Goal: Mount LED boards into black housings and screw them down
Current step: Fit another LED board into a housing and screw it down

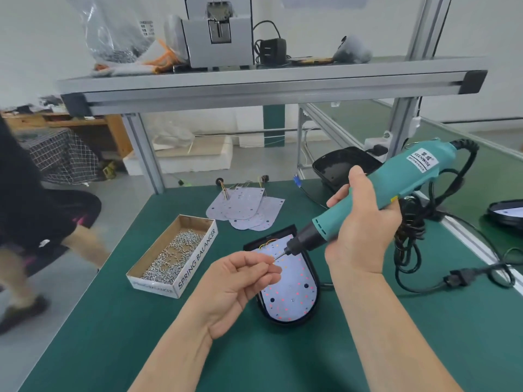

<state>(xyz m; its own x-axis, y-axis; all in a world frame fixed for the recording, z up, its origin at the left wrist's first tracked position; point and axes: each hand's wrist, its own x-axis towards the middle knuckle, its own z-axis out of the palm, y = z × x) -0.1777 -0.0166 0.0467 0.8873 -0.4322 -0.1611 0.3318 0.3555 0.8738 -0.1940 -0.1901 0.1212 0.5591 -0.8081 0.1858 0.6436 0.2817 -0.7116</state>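
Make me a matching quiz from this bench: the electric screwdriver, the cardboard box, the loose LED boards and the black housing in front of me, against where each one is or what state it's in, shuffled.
Things:
1. electric screwdriver
2. cardboard box
3. loose LED boards
4. black housing

Places or states:
a. stacked at the far side of the green mat
b. gripped by the right hand
c. holds a heap of small screws
d. lies on the mat with a board inside

Pairs: 1-b, 2-c, 3-a, 4-d.
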